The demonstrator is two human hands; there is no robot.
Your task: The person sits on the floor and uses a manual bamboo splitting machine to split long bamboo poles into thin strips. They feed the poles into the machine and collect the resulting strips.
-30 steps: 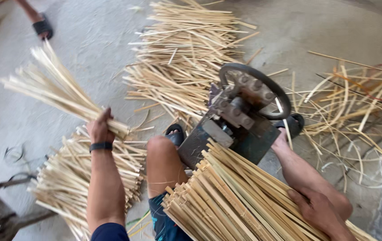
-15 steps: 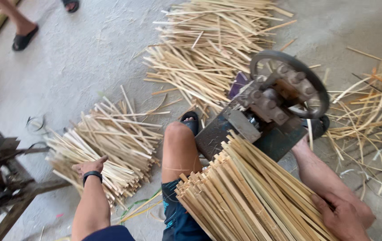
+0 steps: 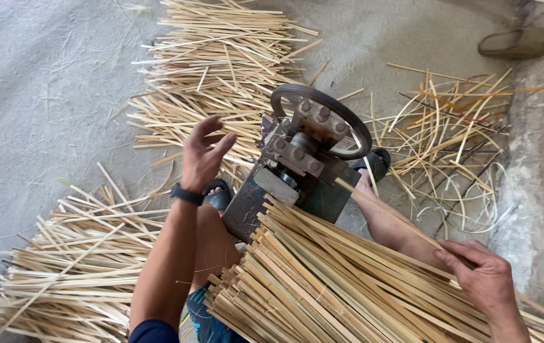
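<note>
Grey concrete floor (image 3: 43, 95), bamboo strips (image 3: 221, 70) strewn; left hand (image 3: 203, 155) spread, right hand (image 3: 483, 276) pinching strip (image 3: 389, 213).

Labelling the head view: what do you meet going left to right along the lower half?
Pile of bamboo sticks on the floor → left hand, open → small machine with a wheel → right hand pinching a single bamboo strip.

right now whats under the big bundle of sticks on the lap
The bundle of sticks lies across the person's legs: a knee and a calf show beside it. Its far end meets the machine. The lap itself is covered.
</note>
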